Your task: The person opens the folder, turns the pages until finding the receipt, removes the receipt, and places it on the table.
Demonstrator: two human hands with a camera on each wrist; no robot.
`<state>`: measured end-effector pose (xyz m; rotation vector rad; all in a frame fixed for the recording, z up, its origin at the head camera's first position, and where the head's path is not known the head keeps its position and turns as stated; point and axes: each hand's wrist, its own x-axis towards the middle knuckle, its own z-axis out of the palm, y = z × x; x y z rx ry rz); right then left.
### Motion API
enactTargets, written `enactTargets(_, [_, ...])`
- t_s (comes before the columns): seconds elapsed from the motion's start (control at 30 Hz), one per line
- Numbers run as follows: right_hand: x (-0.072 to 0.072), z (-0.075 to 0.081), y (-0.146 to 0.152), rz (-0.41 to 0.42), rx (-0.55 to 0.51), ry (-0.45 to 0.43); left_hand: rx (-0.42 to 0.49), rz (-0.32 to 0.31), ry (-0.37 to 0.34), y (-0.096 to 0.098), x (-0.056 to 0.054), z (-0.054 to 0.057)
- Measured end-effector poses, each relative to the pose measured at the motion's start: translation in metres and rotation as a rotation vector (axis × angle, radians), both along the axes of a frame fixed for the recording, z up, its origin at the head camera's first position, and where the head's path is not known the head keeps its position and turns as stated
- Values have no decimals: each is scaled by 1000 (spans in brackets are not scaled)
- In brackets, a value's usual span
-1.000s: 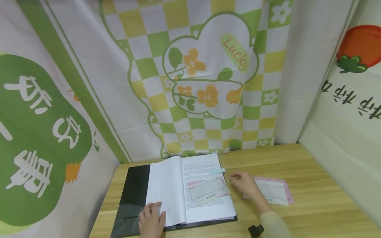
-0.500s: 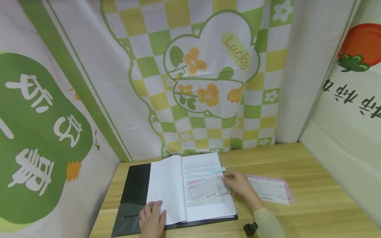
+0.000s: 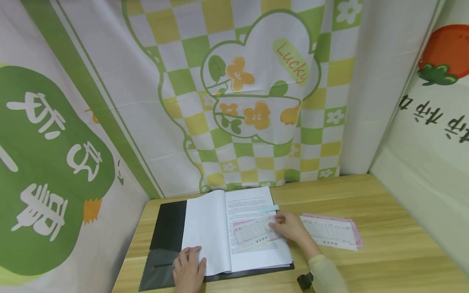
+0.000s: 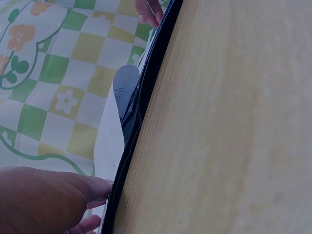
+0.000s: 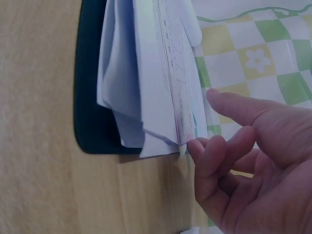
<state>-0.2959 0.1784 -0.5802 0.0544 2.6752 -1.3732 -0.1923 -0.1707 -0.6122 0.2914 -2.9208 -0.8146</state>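
A black folder [image 3: 170,226] lies spread on the table, holding a thick stack of white printed sheets. My left hand [image 3: 188,269] rests on the lower part of the blank left page [image 3: 205,234], fingers relaxed; the thumb [image 4: 95,187] shows at the page edge in the left wrist view. Overlapping slips with printed grids [image 3: 250,235], white with pink and yellow edges, lie on the right page. My right hand [image 3: 291,228] is at their right end. In the right wrist view its bent fingertips touch near the slips' edge [image 5: 170,63], the thumb held apart.
A light blue sticky tab [image 3: 269,208] juts from the right page's edge. More white and pink slips [image 3: 331,232] lie on the wooden table [image 3: 395,252] right of the folder. Patterned curtains [image 3: 253,162] hang behind the table and along both sides.
My right hand has moved left from beside the folder onto the right end of the slips on the page. My left hand has stayed on the left page.
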Motion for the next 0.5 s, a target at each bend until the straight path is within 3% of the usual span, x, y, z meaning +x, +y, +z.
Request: enactTargets(0.5, [0,-3,-10,-1,193,21,4,4,3,1,0,0])
